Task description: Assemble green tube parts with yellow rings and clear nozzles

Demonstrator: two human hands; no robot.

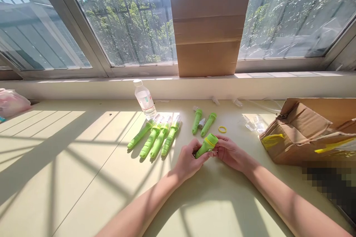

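A green flashlight-like tube (206, 146) with a threaded, yellow-ringed end is wrapped in the fingers of my left hand (189, 160), its wide end tilted up to the right. My right hand (229, 152) is at the tube's right side, fingers bent against it; whether they hold a small part is hidden. Just beyond lie two more green tubes (208, 124) with a small silvery piece (201, 123) between them, and a yellow ring (222, 129). Several green tubes with clear tips (159, 139) lie side by side to the left.
Behind the left tubes stands a clear water bottle (146, 100). An open cardboard box (294, 137) is at the right, with clear plastic caps (254, 123) beside it. More small clear pieces (237, 102) lie near the sill. A pink plastic bag (12, 103) is far left.
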